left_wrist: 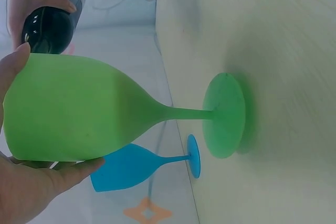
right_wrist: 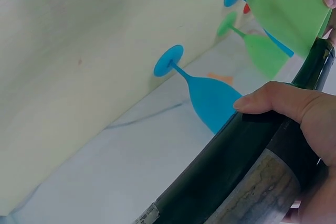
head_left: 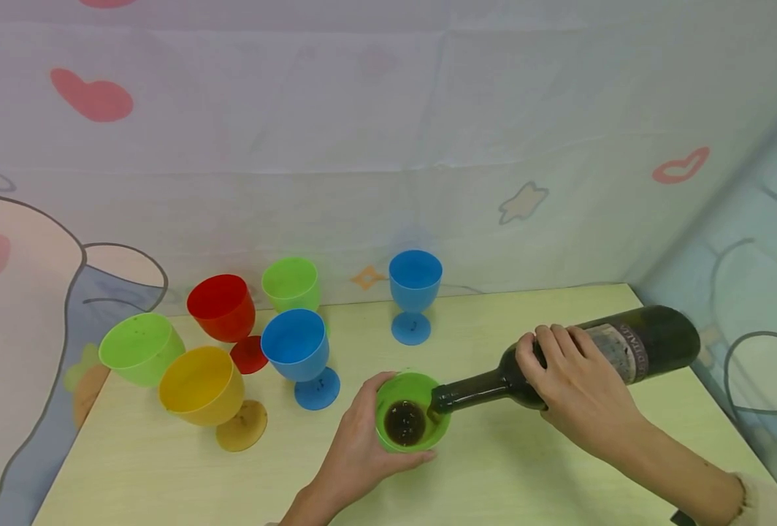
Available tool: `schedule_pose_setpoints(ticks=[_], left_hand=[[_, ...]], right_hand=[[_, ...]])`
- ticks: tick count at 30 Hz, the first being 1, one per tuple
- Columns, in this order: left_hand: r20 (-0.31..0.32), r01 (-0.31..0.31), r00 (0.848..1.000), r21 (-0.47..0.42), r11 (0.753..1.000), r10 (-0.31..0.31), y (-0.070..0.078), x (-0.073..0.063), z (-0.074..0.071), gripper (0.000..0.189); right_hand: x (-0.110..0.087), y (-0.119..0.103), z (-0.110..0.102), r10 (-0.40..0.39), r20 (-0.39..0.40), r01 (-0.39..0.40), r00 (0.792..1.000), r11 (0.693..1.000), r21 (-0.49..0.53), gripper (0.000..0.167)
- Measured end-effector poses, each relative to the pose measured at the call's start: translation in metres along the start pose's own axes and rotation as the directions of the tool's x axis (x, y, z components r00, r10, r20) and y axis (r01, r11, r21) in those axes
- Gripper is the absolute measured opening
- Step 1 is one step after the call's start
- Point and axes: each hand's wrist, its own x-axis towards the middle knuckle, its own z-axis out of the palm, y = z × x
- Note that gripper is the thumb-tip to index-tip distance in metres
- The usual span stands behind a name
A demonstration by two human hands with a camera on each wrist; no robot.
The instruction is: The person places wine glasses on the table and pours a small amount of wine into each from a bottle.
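My left hand (head_left: 357, 447) grips a green plastic goblet (left_wrist: 73, 108) around its bowl near the rim, thumb on one side and fingers on the other. The goblet stands upright, its foot close over the table beside a shadow. Dark brown liquid (head_left: 404, 424) lies in the bottom of the bowl. With my right hand (head_left: 579, 398) I hold a dark wine bottle (head_left: 661, 340) around its body near the shoulder. It tilts down to the left, its mouth over the goblet's right rim. In the right wrist view the bottle's paper label (right_wrist: 257, 192) shows below the hand.
A blue goblet (head_left: 416, 277) stands behind at the back edge of the table (head_left: 507, 475). To the left are another blue goblet (head_left: 296, 343), a red one (head_left: 220, 310), a yellow one (head_left: 204, 391) and two green ones (head_left: 142, 354). A patterned cloth (head_left: 362, 109) hangs behind.
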Motion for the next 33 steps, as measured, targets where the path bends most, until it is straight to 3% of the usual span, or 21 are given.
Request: schedule_pose_setpoints(ticks=[7,14,18,24,33], left_hand=[[-0.018,-0.005,1.0,0.007,1.0,0.005,-0.001,-0.001,0.0,0.088],[-0.006,0.008,1.0,0.006,1.0,-0.008,-0.001,-0.001,0.0,0.088],[0.002,0.012,1.0,0.002,1.0,-0.012,-0.001,-0.001,-0.001,0.087],[0.008,0.016,1.0,0.029,0.999,-0.016,-0.003,-0.002,0.0,0.089],[0.003,-0.004,1.0,0.043,0.999,0.004,-0.004,-0.002,-0.003,0.088]], right_hand=[[-0.003,-0.003,0.0,0.017,0.031,-0.018,0.999,1.0,0.013,0.092],[-0.007,-0.008,0.007,0.067,0.036,-0.069,0.997,0.996,0.052,0.081],[-0.01,-0.012,0.012,0.106,0.082,-0.113,0.991,0.991,0.079,0.074],[-0.014,-0.016,0.018,0.139,0.154,-0.156,0.978,0.982,0.105,0.078],[-0.016,-0.018,0.025,0.16,0.154,-0.182,0.975,0.973,0.141,0.075]])
